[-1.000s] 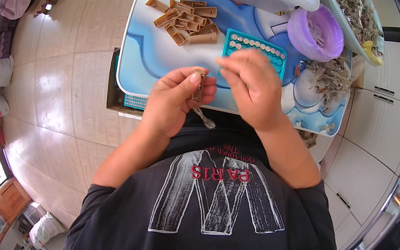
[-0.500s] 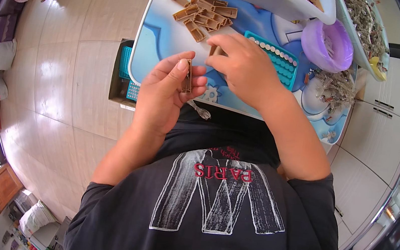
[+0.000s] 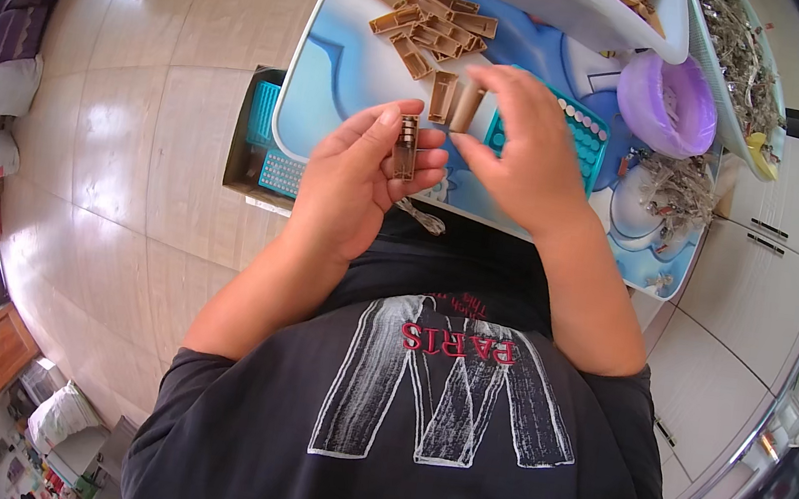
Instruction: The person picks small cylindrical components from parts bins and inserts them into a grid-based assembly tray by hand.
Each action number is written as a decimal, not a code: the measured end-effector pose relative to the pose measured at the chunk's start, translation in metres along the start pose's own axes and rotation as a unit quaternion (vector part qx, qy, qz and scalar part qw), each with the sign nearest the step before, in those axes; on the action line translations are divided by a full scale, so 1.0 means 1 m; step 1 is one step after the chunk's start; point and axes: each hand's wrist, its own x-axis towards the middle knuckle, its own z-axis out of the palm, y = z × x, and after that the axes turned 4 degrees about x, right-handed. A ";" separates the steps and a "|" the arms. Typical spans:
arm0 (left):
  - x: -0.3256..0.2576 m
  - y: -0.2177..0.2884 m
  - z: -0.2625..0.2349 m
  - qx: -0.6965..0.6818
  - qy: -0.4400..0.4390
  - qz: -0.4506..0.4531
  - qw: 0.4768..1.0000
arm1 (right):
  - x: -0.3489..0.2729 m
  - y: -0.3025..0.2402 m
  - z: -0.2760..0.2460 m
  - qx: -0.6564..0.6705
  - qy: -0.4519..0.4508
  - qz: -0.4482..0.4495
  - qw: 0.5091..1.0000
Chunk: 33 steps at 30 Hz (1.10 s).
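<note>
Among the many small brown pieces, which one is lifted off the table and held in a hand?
The brown piece pinched upright in the left hand. The pile of brown pieces lies on the table, and two more stand by the right hand.

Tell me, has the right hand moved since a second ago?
Yes. The right hand has shifted from over the teal tray toward the pile of brown pieces.

Matt brown plastic clip [image 3: 406,147], glossy printed table top [image 3: 363,63], translucent purple plastic bowl [image 3: 668,105].
</note>
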 end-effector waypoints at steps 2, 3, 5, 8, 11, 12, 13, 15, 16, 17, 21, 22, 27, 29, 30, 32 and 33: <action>-0.001 0.000 0.001 -0.013 -0.014 -0.008 1.000 | -0.002 -0.006 -0.011 0.171 0.021 0.069 0.983; -0.001 0.000 0.002 -0.025 -0.030 -0.016 0.999 | -0.004 -0.010 -0.017 0.172 0.020 0.068 0.983; -0.001 -0.004 0.004 -0.028 -0.041 -0.033 0.998 | -0.012 -0.020 -0.029 0.221 0.002 0.075 0.972; 0.002 -0.013 0.008 -0.024 -0.066 -0.068 0.995 | -0.026 -0.029 -0.035 0.185 0.015 0.055 0.981; 0.003 -0.019 0.017 -0.029 -0.099 -0.099 0.990 | -0.036 -0.034 -0.039 0.169 0.008 0.060 0.984; 0.003 -0.020 0.019 -0.041 -0.121 -0.112 0.985 | -0.038 -0.035 -0.040 0.166 -0.001 0.070 0.984; 0.003 -0.022 0.019 -0.041 -0.123 -0.113 0.985 | -0.040 -0.036 -0.041 0.165 0.000 0.072 0.984; 0.004 -0.025 0.019 -0.057 -0.138 -0.138 0.979 | -0.043 -0.037 -0.043 0.134 -0.003 0.051 0.990; 0.004 -0.026 0.021 -0.057 -0.140 -0.139 0.979 | -0.044 -0.037 -0.044 0.132 -0.002 0.052 0.990; 0.004 -0.025 0.022 -0.058 -0.145 -0.143 0.977 | -0.046 -0.036 -0.045 0.130 -0.004 0.052 0.990; 0.005 -0.029 0.023 -0.065 -0.159 -0.149 0.974 | -0.049 -0.037 -0.046 0.114 0.002 0.049 0.992; 0.005 -0.031 0.023 -0.065 -0.159 -0.149 0.974 | -0.050 -0.037 -0.046 0.114 0.002 0.049 0.992; 0.005 -0.035 0.027 -0.090 -0.145 -0.139 0.975 | -0.050 -0.041 -0.046 0.067 0.020 0.036 0.997; 0.004 -0.035 0.030 -0.085 -0.135 -0.139 0.977 | -0.051 -0.041 -0.046 0.064 0.022 0.034 0.997; 0.004 -0.035 0.030 -0.080 -0.125 -0.138 0.979 | -0.051 -0.041 -0.046 0.061 0.025 0.033 0.997; 0.004 -0.037 0.029 -0.086 -0.128 -0.140 0.978 | -0.052 -0.040 -0.047 0.063 0.020 0.030 0.997; 0.005 -0.038 0.028 -0.091 -0.132 -0.142 0.977 | -0.052 -0.040 -0.047 0.064 0.017 0.026 0.997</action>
